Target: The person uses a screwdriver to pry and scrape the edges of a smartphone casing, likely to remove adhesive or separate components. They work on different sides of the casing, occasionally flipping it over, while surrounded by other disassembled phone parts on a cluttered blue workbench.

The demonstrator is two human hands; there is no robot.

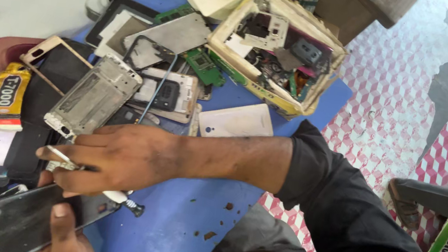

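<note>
My right hand (117, 158) reaches in from the right, black sleeve pushed up the forearm. It grips a small screwdriver (58, 155) with a thin silver tip; its white handle with a black end cap sticks out below the palm. The tip points at the top edge of a dark, scuffed phone body (13, 222). My left hand (65, 235) holds that phone from below at the bottom left, thumb lying on its face. Both hands are over the blue tabletop (183, 223).
Loose phone parts crowd the far side: a silver metal frame (94, 96), a white back cover (236, 120), a yellow glue tube (8, 96), and a torn cardboard box (295, 103) of boards. Another person's sandalled foot (403, 204) rests on the pink patterned floor.
</note>
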